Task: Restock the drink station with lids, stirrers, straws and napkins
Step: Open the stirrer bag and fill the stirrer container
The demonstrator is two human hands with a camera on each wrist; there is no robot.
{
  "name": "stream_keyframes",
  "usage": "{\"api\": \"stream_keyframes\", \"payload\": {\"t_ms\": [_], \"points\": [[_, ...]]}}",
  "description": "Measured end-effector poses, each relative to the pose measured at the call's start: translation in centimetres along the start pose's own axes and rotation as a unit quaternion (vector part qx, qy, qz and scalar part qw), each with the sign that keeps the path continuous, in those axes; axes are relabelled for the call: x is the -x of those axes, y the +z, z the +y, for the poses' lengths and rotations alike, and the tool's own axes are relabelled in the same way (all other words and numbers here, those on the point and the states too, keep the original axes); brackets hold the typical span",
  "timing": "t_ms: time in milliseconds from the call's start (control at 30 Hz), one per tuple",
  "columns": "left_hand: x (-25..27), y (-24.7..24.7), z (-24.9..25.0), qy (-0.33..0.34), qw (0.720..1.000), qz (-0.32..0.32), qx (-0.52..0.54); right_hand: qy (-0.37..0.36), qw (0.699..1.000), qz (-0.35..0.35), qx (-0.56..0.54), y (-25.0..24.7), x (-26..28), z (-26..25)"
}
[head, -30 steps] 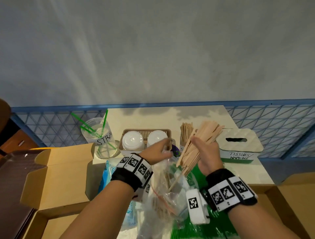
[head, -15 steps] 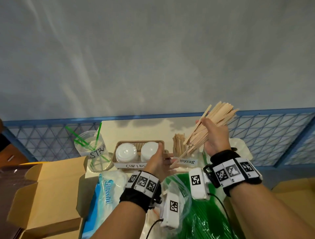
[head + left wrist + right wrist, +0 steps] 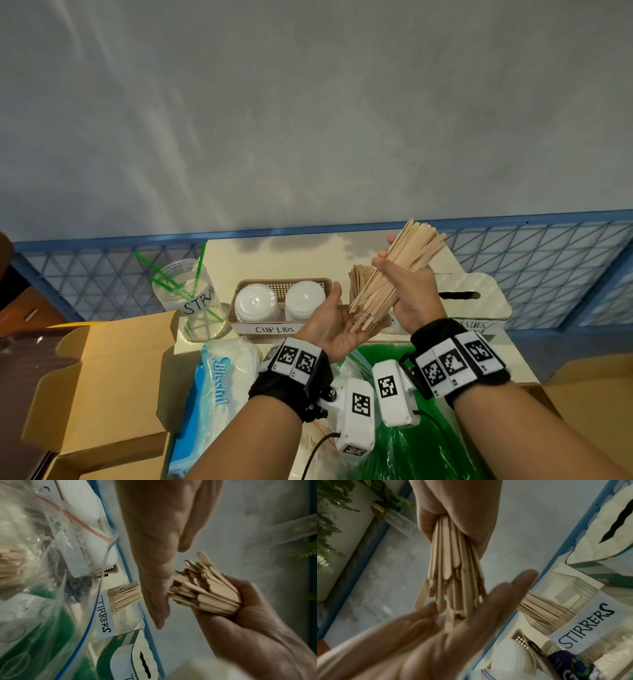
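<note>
My right hand (image 3: pixel 407 291) grips a thick bundle of wooden stirrers (image 3: pixel 394 274) (image 3: pixel 205 591) (image 3: pixel 452 566), tilted up to the right above the table. The bundle's lower ends rest against the flat, upturned palm of my left hand (image 3: pixel 334 323) (image 3: pixel 453 628), whose fingers are straight. Just behind stands the clear stirrers holder (image 3: pixel 359 279) (image 3: pixel 583 632), labelled STIRRERS and partly filled. On the cream table (image 3: pixel 308 253) also stand a basket of cup lids (image 3: pixel 279 303), a clear straw jar (image 3: pixel 186 294) with green straws, and a white tissue box (image 3: pixel 479 301).
A Blissful tissue pack (image 3: pixel 219 387) lies below my left wrist. A clear zip bag (image 3: pixel 51 547) and green packaging (image 3: pixel 411 452) lie under my arms. An open cardboard box (image 3: pixel 102 383) sits at the left. A blue mesh rail (image 3: pixel 548 274) borders the table.
My right hand lifted the stirrer bundle out of the zip bag, then lowered it. My left hand let go of the bag, turned palm up and now supports the bundle's lower ends.
</note>
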State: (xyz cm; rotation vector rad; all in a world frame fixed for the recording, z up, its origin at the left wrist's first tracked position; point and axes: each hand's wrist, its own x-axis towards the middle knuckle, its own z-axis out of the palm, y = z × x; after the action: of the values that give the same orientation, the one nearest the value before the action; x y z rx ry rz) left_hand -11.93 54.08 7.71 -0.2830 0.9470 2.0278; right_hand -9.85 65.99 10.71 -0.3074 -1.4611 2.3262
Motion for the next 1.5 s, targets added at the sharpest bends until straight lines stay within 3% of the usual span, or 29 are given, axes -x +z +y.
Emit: {"api": "stream_keyframes", "payload": {"t_ms": [267, 433, 633, 833, 1000, 1067, 1100, 1133, 1200, 1267, 1300, 1367, 1500], "points": [[0.0, 0.0, 0.2, -0.030, 0.991, -0.039, -0.121, -0.007, 0.995, -0.074, 0.059, -0.1, 1.0, 0.3], [-0.3, -0.2, -0.3, -0.062, 0.993, -0.042, -0.094, -0.067, 0.990, -0.072, 0.101, 0.0, 1.2, -0.9], [-0.4, 0.3, 0.2, -0.007, 0.997, -0.054, -0.062, -0.068, 0.975, -0.111, 0.180, 0.2, 2.7, -0.3], [-0.9, 0.5, 0.6, 0.006, 0.984, -0.037, -0.176, -0.022, 0.976, -0.088, 0.201, -0.4, 2.2, -0.2], [-2.2, 2.4, 2.8, 0.074, 0.942, 0.024, -0.327, -0.021, 0.992, -0.013, 0.120, -1.0, -1.5, -1.6], [-3.2, 3.2, 4.7, 0.153, 0.903, 0.070, -0.397, -0.032, 0.994, 0.011, 0.105, -1.4, -3.4, -2.4], [-3.7, 3.6, 5.7, 0.191, 0.870, 0.089, -0.445, -0.036, 0.994, 0.021, 0.105, -1.7, -4.4, -2.5], [-4.2, 3.8, 6.7, 0.223, 0.827, 0.103, -0.506, -0.037, 0.993, 0.033, 0.109, -2.1, -5.4, -2.2], [-5.5, 3.8, 8.0, 0.251, 0.709, 0.118, -0.649, -0.032, 0.989, 0.052, 0.138, -2.7, -7.2, -1.0], [-7.2, 3.7, 8.1, 0.229, 0.597, 0.118, -0.760, -0.017, 0.982, 0.072, 0.173, -3.2, -8.7, 0.7], [-8.2, 3.5, 7.9, 0.210, 0.563, 0.111, -0.792, -0.009, 0.980, 0.079, 0.185, -3.5, -9.4, 1.7], [-10.3, 2.9, 7.3, 0.175, 0.521, 0.101, -0.829, 0.005, 0.975, 0.087, 0.204, -3.7, -10.5, 3.3], [-13.5, 2.0, 5.9, 0.145, 0.476, 0.113, -0.860, 0.019, 0.962, 0.085, 0.259, -3.8, -11.5, 5.4]]}}
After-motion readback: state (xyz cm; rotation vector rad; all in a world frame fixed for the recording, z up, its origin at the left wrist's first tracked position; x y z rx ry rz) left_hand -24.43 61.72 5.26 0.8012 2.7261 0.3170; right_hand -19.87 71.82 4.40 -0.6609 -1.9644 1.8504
